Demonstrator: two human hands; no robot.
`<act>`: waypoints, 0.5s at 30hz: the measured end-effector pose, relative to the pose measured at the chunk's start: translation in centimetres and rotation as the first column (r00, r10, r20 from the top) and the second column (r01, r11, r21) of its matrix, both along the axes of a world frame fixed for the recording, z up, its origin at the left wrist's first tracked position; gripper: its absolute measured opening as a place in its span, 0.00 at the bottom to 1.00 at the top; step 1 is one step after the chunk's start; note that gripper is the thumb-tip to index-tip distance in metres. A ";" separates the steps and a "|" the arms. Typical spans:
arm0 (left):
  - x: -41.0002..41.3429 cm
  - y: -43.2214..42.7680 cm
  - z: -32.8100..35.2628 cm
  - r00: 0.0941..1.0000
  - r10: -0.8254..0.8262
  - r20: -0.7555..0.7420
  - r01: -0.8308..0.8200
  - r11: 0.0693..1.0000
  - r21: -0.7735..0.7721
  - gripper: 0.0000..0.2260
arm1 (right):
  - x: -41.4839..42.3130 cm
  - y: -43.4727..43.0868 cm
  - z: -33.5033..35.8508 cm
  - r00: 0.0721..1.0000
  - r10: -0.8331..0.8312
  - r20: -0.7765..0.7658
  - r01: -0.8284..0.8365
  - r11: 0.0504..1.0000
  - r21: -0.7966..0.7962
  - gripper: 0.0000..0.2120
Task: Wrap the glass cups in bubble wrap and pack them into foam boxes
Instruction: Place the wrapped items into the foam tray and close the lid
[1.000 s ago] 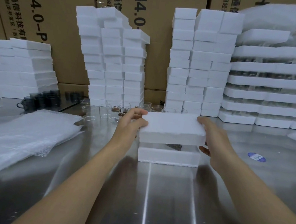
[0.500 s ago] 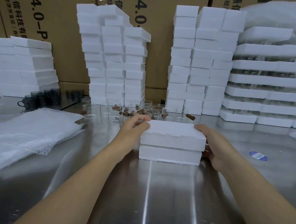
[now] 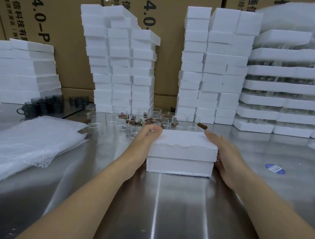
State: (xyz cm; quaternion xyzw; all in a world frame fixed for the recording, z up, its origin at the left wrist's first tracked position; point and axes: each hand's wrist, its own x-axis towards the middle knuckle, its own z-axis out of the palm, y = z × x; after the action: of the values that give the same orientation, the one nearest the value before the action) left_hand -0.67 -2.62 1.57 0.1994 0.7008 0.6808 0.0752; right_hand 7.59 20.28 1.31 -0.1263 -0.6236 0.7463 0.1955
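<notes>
A white foam box stands on the steel table (image 3: 163, 206) in front of me, its lid (image 3: 185, 143) sitting flush on its base (image 3: 179, 166). My left hand (image 3: 146, 137) grips the lid's left end, with one digit over the top corner. My right hand (image 3: 226, 156) cups the right end, fingers along the side and thumb at the seam. What the box holds is hidden. Several clear glass cups (image 3: 119, 122) stand just behind it. A pile of bubble wrap sheets (image 3: 25, 141) lies at the left.
Tall stacks of foam boxes (image 3: 119, 67) (image 3: 211, 66) line the back, with foam trays (image 3: 290, 89) at the right and flat foam (image 3: 19, 71) at the left. Dark cups (image 3: 42, 106), brown cylinders (image 3: 202, 126) and a blue sticker (image 3: 275, 168) lie around. Cardboard cartons (image 3: 173, 9) stand behind.
Both hands lowered the lid from above the base until it sat closed on it. The hands stay at the two ends of the box.
</notes>
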 end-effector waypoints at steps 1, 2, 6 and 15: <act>0.0 0.1 0.0 1.000 -0.004 -0.001 0.004 1.000 0.009 0.06 | 0.0 0.0 0.0 1.000 0.011 -0.003 -0.011 1.000 0.009 0.17; -0.1 0.2 0.0 1.000 -0.007 0.002 0.007 1.000 0.019 0.07 | 0.0 0.1 0.0 1.000 0.019 -0.001 -0.019 1.000 0.014 0.17; -0.4 0.4 -0.4 1.000 -0.003 -0.004 0.003 1.000 0.008 0.11 | -0.1 0.5 -0.4 1.000 0.022 0.001 -0.022 0.999 0.035 0.16; 0.3 1.0 -0.2 0.996 0.076 0.043 -0.078 0.996 0.043 0.10 | -0.2 0.2 -0.4 0.998 -0.052 0.024 0.050 0.996 0.073 0.14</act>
State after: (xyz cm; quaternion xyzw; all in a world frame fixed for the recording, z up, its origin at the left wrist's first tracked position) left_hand -0.38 -1.58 1.40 0.1598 0.6908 0.7027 0.0590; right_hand 7.37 20.50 0.93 -0.1447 -0.6493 0.7162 0.2110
